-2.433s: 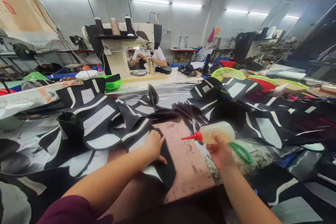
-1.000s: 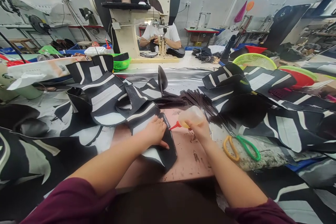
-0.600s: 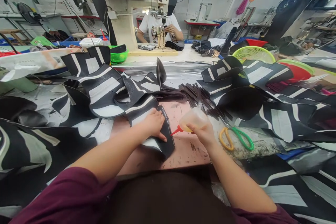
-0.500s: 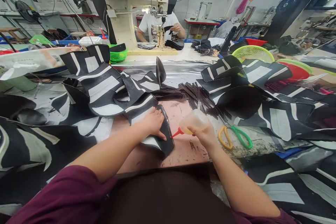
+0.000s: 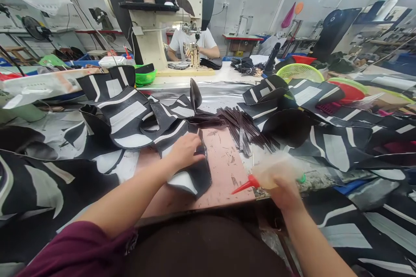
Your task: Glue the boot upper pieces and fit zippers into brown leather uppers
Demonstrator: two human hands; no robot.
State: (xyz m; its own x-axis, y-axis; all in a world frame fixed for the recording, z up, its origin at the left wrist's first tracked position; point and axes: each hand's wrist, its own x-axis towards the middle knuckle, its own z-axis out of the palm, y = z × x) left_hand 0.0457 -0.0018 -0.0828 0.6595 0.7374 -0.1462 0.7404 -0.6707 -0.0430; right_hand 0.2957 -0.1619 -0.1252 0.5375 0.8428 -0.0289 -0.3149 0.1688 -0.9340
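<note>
Black piece: the black piece [image 5: 204, 179] with white patches lies flat on the pink board [image 5: 224, 160], towards its left side, partly under an arm.
Right edge of the piece: it seems slightly raised near the fingers; whether anything wet lies along it cannot be told.
Left of the hands: the left hand [image 5: 185, 151] rests over the piece, fingers bent at that edge; whether they pinch it cannot be told.
Right of the hands: the right hand [image 5: 287, 192] grasps a blurred squeeze bottle [image 5: 271, 169], its red nozzle [image 5: 243, 185] over the board, apart from the piece.
How far along: this piece looks partly worked, its edge open rather than pressed flat, by judgement. Which surrounding pieces are finished cannot be told.
Dark strips: a loose heap of dark strips [image 5: 240, 125] lies just beyond the board on the counter [image 5: 224, 99].
Piles: more black pieces [image 5: 125, 114] overlap on both sides.
Beyond: a person [image 5: 208, 41] in white sits behind a sewing machine [image 5: 151, 30].
</note>
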